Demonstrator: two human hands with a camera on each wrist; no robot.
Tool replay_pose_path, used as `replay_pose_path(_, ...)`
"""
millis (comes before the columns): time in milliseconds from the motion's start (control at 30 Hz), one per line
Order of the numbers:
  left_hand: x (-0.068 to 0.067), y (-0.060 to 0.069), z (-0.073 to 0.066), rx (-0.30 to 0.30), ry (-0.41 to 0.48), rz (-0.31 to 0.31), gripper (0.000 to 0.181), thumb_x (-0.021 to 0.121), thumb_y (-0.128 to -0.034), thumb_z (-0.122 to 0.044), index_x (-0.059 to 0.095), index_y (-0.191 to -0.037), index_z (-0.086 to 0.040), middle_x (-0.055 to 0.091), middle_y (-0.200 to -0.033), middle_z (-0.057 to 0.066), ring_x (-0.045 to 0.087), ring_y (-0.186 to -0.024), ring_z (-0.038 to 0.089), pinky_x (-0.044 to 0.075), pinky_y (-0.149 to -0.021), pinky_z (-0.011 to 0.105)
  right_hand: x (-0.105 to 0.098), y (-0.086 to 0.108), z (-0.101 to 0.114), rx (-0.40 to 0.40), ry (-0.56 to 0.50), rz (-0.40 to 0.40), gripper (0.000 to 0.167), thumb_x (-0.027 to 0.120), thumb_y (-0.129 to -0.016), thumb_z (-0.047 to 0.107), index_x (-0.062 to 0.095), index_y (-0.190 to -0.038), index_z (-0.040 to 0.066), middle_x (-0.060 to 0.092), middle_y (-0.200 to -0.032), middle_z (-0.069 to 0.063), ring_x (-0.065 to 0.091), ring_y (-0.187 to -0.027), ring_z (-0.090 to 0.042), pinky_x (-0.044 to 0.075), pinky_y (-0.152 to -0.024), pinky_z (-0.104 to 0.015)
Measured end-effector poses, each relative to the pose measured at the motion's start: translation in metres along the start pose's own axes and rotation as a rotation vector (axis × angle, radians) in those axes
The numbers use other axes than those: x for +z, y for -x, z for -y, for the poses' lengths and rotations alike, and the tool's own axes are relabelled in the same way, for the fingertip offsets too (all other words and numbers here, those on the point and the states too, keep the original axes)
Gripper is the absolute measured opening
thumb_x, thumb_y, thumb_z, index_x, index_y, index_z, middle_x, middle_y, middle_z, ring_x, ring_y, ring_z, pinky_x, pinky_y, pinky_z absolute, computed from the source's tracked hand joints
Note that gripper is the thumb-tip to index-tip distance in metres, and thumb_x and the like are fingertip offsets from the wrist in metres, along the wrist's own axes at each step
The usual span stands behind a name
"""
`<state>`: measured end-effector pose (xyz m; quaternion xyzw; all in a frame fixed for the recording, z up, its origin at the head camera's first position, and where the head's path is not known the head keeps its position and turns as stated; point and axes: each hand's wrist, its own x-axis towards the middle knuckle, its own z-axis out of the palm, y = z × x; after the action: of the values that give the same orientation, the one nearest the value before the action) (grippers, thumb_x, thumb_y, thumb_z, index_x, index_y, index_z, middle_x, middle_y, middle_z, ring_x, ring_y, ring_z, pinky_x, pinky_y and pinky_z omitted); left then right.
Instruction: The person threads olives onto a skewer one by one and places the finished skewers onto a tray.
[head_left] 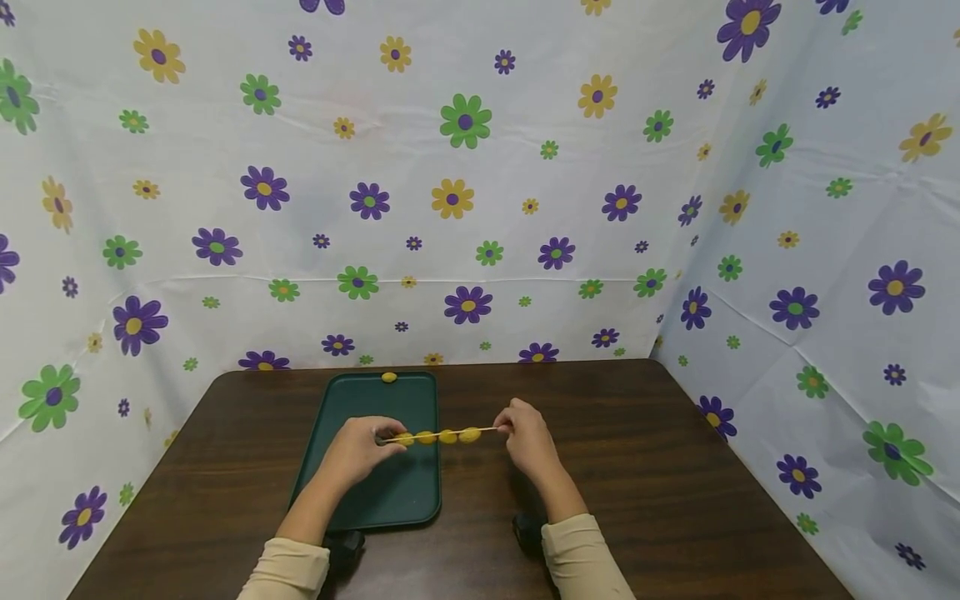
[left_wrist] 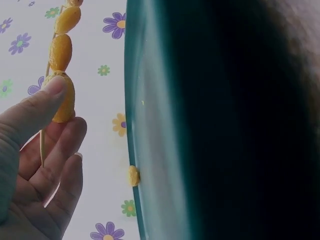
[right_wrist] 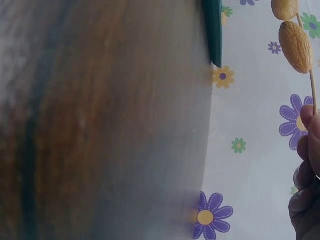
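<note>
A thin wooden skewer (head_left: pixel 486 429) runs nearly level between the two hands, threaded through several wrinkled yellow oval fruits (head_left: pixel 447 437). My left hand (head_left: pixel 358 451) pinches the endmost fruit (left_wrist: pixel 65 102) between thumb and fingers, and the pointed skewer tip sticks out past it in the left wrist view. At the opposite end, my right hand (head_left: pixel 529 437) pinches the bare part of the skewer (right_wrist: pixel 313 90). Below the left hand lies a dark green tray (head_left: pixel 401 500), with one loose yellow fruit (head_left: pixel 388 377) at its far rim.
The brown wooden table (head_left: pixel 637 467) spreads under both arms, with its far edge against a flower-patterned cloth (head_left: pixel 420 317). A similar cloth (head_left: pixel 847 333) hangs along the right side. Dark devices (head_left: pixel 345 547) are at the wrists.
</note>
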<state>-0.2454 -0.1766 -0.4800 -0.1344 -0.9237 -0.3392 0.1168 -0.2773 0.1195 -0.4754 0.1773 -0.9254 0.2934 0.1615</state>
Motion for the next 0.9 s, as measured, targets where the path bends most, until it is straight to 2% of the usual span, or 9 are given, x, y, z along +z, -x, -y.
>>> replay_pose_path(267,-0.005,-0.002,0.007,0.006,0.058,0.043,0.024,0.086,-0.0812,-0.019,0.078,-0.103,-0.015,0.074,-0.097,-0.006,0.068,-0.092,0.015,0.056,-0.086,0.047,0.003,-0.001,-0.003,-0.02,-0.008,-0.075,0.012,0.077,-0.084,-0.005,0.075,-0.081,0.006,0.048,-0.074,0.006,0.05,-0.071,-0.013,0.049,-0.066,-0.03)
replay_pose_path(467,-0.015,-0.011,0.018,0.003,0.095,0.049,0.025,0.071,-0.0962,-0.028,0.076,-0.114,-0.01,0.075,-0.109,0.004,0.068,-0.105,0.028,0.053,-0.092,0.054,0.003,-0.003,-0.007,-0.02,0.006,-0.108,0.014,0.077,-0.083,-0.006,0.074,-0.078,0.007,0.048,-0.073,0.006,0.05,-0.071,-0.013,0.049,-0.067,-0.031)
replay_pose_path(533,-0.021,-0.014,0.023,0.005,0.082,0.061,0.028,0.066,-0.1001,-0.031,0.075,-0.116,-0.01,0.074,-0.113,0.007,0.066,-0.109,0.032,0.052,-0.093,0.056,0.002,-0.003,-0.009,-0.011,-0.002,-0.106,0.013,0.077,-0.083,-0.006,0.074,-0.079,0.007,0.047,-0.073,0.006,0.05,-0.071,-0.013,0.049,-0.067,-0.031)
replay_pose_path(700,-0.035,-0.025,0.037,-0.007,0.034,0.136,0.029,0.064,-0.1019,-0.028,0.074,-0.118,-0.006,0.072,-0.115,0.011,0.066,-0.109,0.034,0.053,-0.092,0.055,0.0,-0.005,-0.015,-0.003,-0.013,-0.109,0.013,0.076,-0.083,-0.007,0.074,-0.079,0.005,0.05,-0.073,0.005,0.052,-0.071,-0.014,0.049,-0.067,-0.033)
replay_pose_path(900,-0.039,-0.035,0.051,-0.082,-0.03,0.169,0.024,0.064,-0.1017,-0.02,0.073,-0.116,-0.003,0.072,-0.111,0.013,0.066,-0.105,0.035,0.053,-0.091,0.055,0.0,-0.004,-0.022,0.026,-0.027,-0.118,0.012,0.075,-0.085,-0.006,0.074,-0.08,0.005,0.052,-0.075,0.003,0.053,-0.072,-0.015,0.05,-0.067,-0.034)
